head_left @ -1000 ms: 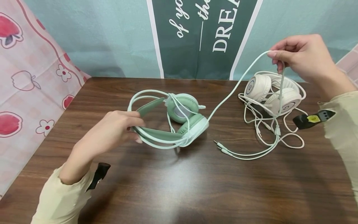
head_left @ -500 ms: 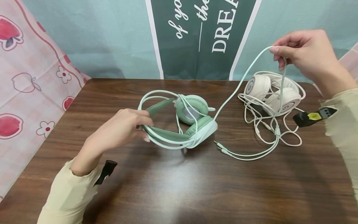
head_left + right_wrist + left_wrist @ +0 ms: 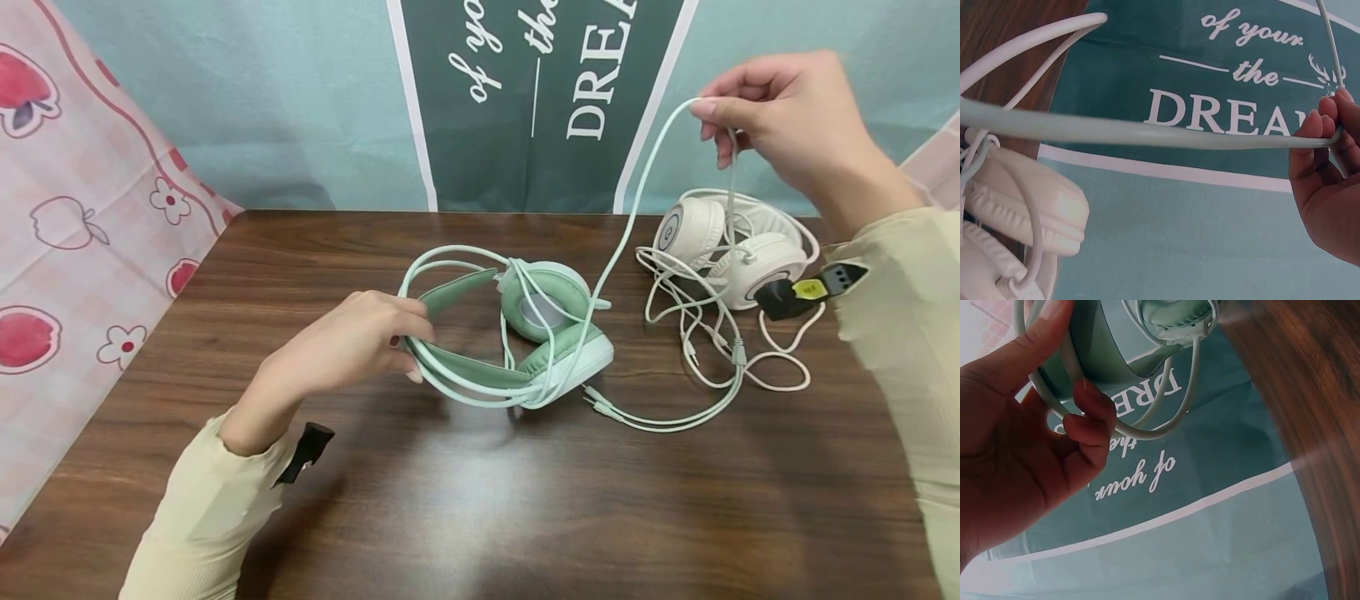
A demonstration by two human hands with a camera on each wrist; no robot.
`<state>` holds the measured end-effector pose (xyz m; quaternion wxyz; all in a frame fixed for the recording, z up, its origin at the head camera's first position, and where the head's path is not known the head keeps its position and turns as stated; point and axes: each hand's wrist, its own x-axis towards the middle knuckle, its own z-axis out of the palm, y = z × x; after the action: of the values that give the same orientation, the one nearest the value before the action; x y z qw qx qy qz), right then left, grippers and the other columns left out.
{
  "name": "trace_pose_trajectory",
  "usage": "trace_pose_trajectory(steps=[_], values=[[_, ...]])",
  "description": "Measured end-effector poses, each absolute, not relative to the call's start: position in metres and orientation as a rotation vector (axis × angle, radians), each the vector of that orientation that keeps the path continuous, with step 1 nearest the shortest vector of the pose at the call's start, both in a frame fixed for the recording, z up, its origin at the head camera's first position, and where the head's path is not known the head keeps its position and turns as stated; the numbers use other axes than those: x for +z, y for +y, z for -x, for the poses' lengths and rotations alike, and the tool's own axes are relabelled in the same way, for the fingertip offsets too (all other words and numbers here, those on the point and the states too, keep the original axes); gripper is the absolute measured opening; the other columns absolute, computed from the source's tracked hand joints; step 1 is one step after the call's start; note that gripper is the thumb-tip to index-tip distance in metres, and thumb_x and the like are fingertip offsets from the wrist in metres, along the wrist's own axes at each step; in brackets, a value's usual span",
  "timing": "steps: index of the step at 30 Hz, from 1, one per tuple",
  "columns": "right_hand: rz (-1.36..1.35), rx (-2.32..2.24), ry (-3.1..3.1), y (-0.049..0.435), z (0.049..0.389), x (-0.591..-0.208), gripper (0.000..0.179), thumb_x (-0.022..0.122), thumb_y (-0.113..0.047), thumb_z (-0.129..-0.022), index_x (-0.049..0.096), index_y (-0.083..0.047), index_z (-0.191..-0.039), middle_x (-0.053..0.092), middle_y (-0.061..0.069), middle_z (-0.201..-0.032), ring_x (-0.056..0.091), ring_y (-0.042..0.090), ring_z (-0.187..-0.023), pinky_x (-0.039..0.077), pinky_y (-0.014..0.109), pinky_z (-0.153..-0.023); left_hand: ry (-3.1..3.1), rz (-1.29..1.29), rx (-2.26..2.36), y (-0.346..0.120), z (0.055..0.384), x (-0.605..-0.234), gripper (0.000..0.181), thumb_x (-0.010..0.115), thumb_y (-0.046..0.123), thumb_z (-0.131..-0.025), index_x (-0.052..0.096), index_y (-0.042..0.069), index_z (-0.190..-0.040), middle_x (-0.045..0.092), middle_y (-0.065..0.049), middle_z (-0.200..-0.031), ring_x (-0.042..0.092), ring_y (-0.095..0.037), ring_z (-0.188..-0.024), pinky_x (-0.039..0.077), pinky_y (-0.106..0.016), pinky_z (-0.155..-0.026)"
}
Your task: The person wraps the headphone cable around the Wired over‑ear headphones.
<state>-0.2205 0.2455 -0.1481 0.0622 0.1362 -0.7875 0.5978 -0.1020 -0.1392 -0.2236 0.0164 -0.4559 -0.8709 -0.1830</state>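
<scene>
My left hand [image 3: 352,343] grips the headband end of mint-green headphones [image 3: 558,300], fingers curled round the band and the cable loops beside it. Both ear cups point right in the head view, tilted over the table. Raised at the upper right, my right hand [image 3: 795,125] pinches the pale green cable [image 3: 637,187] between thumb and fingertips. From the pinch, one length runs down to the headphones and another hangs toward a splitter [image 3: 738,352]. Two plugs [image 3: 597,400] lie on the table by the lower ear cup. In the left wrist view, the left hand [image 3: 1041,425] holds the band and cable.
White headphones [image 3: 757,254] with a tangled white cable [image 3: 783,387] lie at the right, under the right forearm. The brown wooden table [image 3: 480,517] ends at a blue-green cloth [image 3: 292,108] behind. A pink patterned cloth [image 3: 90,250] covers the left side.
My left hand has carried the green headphones to the right, close to the plugs. My right hand has risen and shifted slightly left, still pinching the cable.
</scene>
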Motion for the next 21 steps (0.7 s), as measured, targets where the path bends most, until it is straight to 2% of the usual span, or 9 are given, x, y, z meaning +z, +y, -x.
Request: trace_pose_trajectory(steps=[13,18,21], values=[[-0.499,1.733,-2.357,0.218,0.227,-0.141,0.012,0.07,-0.006,-0.077,0.066,0.005,-0.08,0.059,0.006,-0.057,0.049,0.016,-0.039,0.042,0.018,-0.045,-2.711,1.478,-0.553,-0.141,0.104,-0.227,0.021,0.081,0.017,-0.061,0.064,0.019,-0.074,0.05,0.014,-0.07,0.047,0.001,-0.063,0.042,-0.023,-0.059],[-0.518,1.57,-2.472,0.215,0.231,-0.146,0.006,0.067,-0.009,-0.081,0.068,-0.003,-0.08,0.059,0.001,-0.058,0.049,0.013,-0.04,0.038,0.018,-0.046,-2.684,1.523,-0.616,-0.142,0.104,-0.23,0.019,0.079,0.018,-0.063,0.064,0.019,-0.074,0.053,0.014,-0.073,0.048,0.002,-0.065,0.043,-0.022,-0.061],[-0.516,1.543,-2.536,0.215,0.233,-0.154,0.006,0.066,-0.011,-0.082,0.069,-0.006,-0.079,0.059,0.0,-0.058,0.049,0.012,-0.04,0.04,0.018,-0.045,-2.653,1.561,-0.676,-0.143,0.104,-0.234,0.017,0.078,0.019,-0.065,0.065,0.018,-0.075,0.054,0.014,-0.074,0.05,0.002,-0.068,0.044,-0.022,-0.063]])
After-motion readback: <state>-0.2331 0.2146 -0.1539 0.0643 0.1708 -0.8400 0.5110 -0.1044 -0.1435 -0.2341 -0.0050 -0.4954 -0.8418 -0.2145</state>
